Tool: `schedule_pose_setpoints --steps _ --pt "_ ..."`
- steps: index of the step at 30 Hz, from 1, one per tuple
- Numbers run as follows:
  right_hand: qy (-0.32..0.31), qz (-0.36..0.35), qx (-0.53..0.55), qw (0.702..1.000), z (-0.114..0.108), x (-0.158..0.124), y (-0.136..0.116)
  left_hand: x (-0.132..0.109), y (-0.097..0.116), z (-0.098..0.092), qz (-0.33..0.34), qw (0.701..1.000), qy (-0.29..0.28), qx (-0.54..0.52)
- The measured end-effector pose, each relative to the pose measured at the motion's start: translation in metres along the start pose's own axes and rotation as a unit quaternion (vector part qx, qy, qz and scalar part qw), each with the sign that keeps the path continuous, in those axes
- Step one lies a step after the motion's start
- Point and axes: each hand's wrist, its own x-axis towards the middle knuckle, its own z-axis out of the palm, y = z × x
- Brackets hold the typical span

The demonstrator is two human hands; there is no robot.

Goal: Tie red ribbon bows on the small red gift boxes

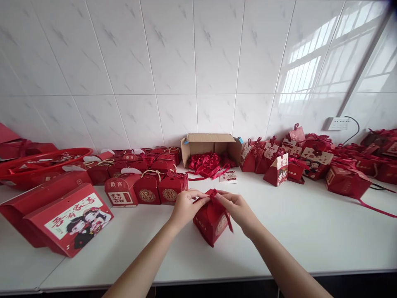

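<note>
A small red gift box (211,223) stands on the white counter (297,231) in front of me. A red ribbon (214,198) runs over its top and hangs down its right side. My left hand (185,207) pinches the ribbon at the box's top left. Its fingers are closed. My right hand (237,207) pinches the ribbon at the top right, fingers closed too. Both hands meet above the box's peak.
An open cardboard box (211,145) lies on its side at the wall, spilling red ribbons (206,163). Several red gift boxes (145,188) stand to the left, more finished ones (279,165) to the right. A large flat red box (71,219) lies far left, beside a red basin (43,159).
</note>
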Motion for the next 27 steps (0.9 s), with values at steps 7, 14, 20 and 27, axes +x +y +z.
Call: schedule_pose_setpoints --steps 7,14,20,27 --pt "0.017 -0.068 -0.240 0.968 -0.018 -0.009 -0.005 0.005 0.015 -0.014 -0.013 0.995 -0.093 0.038" --pt "-0.057 -0.071 -0.281 0.955 -0.019 -0.016 -0.016 0.006 0.028 -0.024 -0.003 0.984 -0.154 0.092" --pt "-0.092 0.020 -0.215 0.972 -0.029 -0.016 -0.013 0.005 0.033 -0.028 0.000 0.976 -0.180 0.119" --pt "-0.171 0.028 -0.191 0.966 -0.036 -0.023 -0.037 0.007 0.040 -0.030 -0.008 0.970 -0.214 0.117"
